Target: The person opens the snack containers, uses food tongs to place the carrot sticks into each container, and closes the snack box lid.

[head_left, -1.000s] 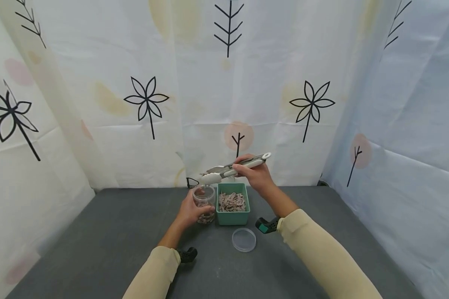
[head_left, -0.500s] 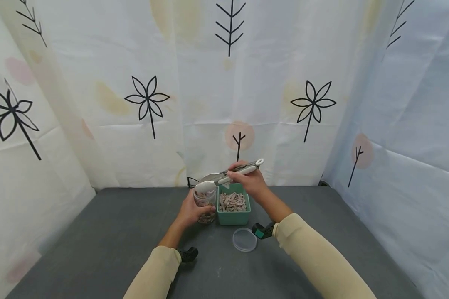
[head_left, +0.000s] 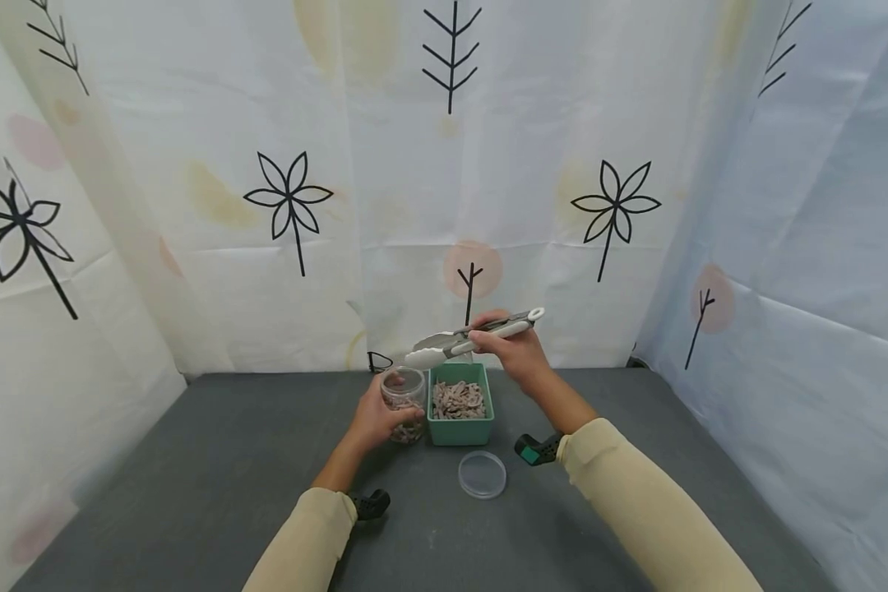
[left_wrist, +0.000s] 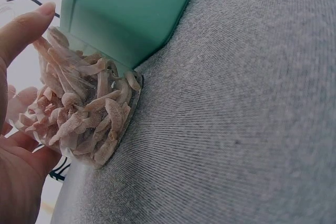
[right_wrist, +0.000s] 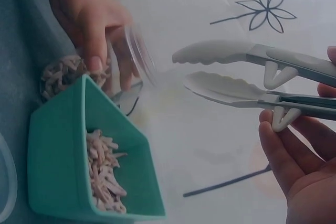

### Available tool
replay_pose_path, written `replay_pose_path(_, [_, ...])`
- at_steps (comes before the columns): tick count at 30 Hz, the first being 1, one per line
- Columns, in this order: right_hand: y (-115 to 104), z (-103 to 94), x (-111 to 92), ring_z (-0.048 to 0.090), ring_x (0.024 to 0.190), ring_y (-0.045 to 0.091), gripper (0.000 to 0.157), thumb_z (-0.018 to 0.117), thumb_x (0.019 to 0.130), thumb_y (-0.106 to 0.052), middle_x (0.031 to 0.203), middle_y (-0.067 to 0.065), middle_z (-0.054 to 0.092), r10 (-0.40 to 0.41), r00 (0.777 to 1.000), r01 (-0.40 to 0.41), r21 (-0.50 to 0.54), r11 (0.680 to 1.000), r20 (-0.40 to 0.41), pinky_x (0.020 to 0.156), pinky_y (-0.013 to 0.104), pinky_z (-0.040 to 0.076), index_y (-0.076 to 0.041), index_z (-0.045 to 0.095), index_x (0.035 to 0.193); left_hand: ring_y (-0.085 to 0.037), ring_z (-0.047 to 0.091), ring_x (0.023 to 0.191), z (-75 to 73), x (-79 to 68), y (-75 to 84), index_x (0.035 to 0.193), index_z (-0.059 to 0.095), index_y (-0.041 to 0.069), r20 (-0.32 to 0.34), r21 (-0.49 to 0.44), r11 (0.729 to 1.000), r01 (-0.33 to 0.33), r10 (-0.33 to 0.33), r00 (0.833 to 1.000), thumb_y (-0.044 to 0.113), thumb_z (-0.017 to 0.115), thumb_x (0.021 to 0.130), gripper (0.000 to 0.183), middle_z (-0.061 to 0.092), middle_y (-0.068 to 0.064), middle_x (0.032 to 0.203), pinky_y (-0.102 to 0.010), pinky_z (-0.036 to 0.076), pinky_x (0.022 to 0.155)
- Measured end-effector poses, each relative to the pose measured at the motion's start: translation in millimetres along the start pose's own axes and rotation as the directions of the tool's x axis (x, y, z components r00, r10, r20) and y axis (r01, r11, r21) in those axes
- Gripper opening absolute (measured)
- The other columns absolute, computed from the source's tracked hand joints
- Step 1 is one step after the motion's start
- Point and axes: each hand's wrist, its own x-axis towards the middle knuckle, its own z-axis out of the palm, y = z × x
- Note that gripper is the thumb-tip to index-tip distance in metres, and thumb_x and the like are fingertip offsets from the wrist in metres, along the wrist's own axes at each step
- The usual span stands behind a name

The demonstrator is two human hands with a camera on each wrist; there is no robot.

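Note:
My left hand (head_left: 372,418) grips a clear open-topped jar (head_left: 403,404), fingers and thumb around its side. Pale pinkish-brown dried strips (left_wrist: 79,114) fill the jar's lower part, seen through its wall in the left wrist view. My right hand (head_left: 514,349) holds white and grey kitchen tongs (head_left: 427,357) up above the containers. In the right wrist view the scalloped tong tips (right_wrist: 210,52) stand apart with nothing between them. A green rectangular tub (head_left: 462,434) stands right beside the jar, with more of the same strips (head_left: 459,400) inside.
A round clear lid (head_left: 483,475) lies on the dark grey table (head_left: 192,493) in front of the tub. White patterned cloth (head_left: 385,205) hangs behind the table and along both sides.
The tongs came down to the jar's mouth half a second ago, then rose and shifted right, toward the tub. My left hand and the jar have stayed in place.

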Motion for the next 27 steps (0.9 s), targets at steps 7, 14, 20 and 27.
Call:
replay_pose_path(7, [8.8,-15.0,-6.6,0.066,0.09,0.017,0.027,0.068,0.091,-0.005,0.111,0.03,0.06,0.013,0.999,-0.014,-0.039,0.999,-0.034,0.078,0.034,0.054,0.013,0.06,0.11,-0.024,0.061,0.099,0.5,0.2,-0.5,0.141,0.039,0.003,0.004,0.021,1.0,0.003,-0.003,1.0,0.018,0.087,0.075,0.083,0.055,-0.011,0.132,-0.041,0.049,0.081])
replay_pose_path(14, [23.2,-24.9,-18.6,0.066,0.093,0.021,0.027,0.068,0.091,-0.006,0.113,0.025,0.061,0.106,0.992,-0.111,-0.081,0.991,-0.067,0.08,0.036,0.053,0.008,0.061,0.113,-0.024,0.06,0.1,-1.2,-1.3,2.3,0.141,0.038,0.003,0.014,0.017,1.0,0.018,-0.018,1.0,0.018,0.086,0.076,0.082,0.053,-0.014,0.135,-0.039,0.048,0.079])
replay_pose_path(20, [31.1,-29.0,-30.1,0.064,0.094,0.019,0.03,0.069,0.091,-0.007,0.116,0.027,0.06,0.172,0.984,-0.176,-0.105,0.979,-0.046,0.082,0.036,0.052,0.008,0.06,0.116,-0.023,0.06,0.101,-2.0,-2.4,2.2,0.14,0.039,0.004,0.014,0.017,1.0,0.012,-0.013,1.0,0.017,0.086,0.076,0.081,0.054,-0.012,0.134,-0.039,0.048,0.081])
replay_pose_path(27, [52.5,-29.3,-35.9,0.06,0.098,0.023,0.032,0.071,0.09,-0.009,0.118,0.024,0.057,0.243,0.97,-0.241,-0.139,0.961,-0.003,0.086,0.042,0.048,0.003,0.06,0.117,-0.023,0.06,0.1,-1.3,-2.4,2.7,0.139,0.04,0.006,0.001,0.042,0.999,0.008,-0.008,1.0,0.021,0.086,0.075,0.08,0.054,-0.01,0.132,-0.04,0.049,0.08])
